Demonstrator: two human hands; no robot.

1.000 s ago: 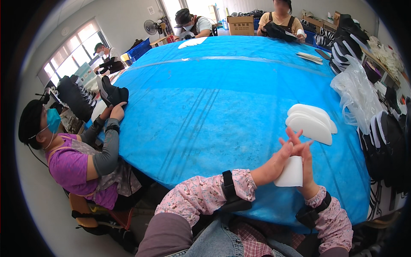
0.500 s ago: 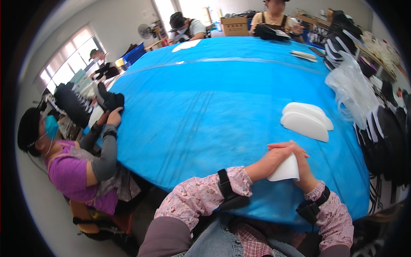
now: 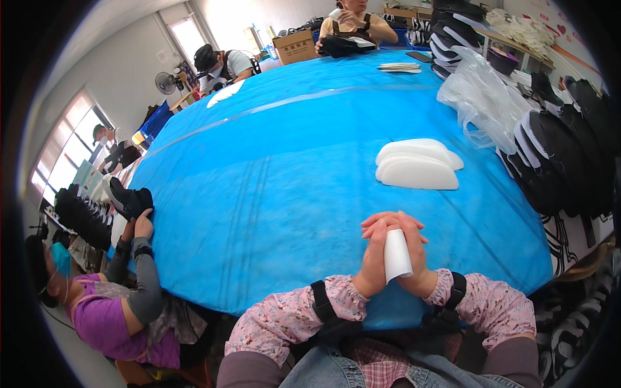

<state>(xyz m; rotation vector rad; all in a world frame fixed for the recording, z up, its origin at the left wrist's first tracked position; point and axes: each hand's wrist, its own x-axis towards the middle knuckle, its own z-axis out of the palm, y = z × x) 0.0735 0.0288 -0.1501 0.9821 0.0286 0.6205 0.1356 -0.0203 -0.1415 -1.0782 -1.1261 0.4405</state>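
Not much in the way of containers here, just a cardboard box (image 3: pixel 295 46) at the top of the frame, contents hidden, and clear plastic bags (image 3: pixel 480 97) bunched up at upper right. Since half a second ago the white insole (image 3: pixel 396 255) has gone from lying flat under the palms to rolled upright. The left hand (image 3: pixel 375 257) and right hand (image 3: pixel 414 252) press palm to palm around it, fingers together, low centre over the blue table (image 3: pixel 259 181). Stacked white insoles (image 3: pixel 417 165) sit well apart, up and right.

A shoe workshop: workers around a big blue table (image 3: pixel 272 181), black shoes (image 3: pixel 550 149) racked alongside.
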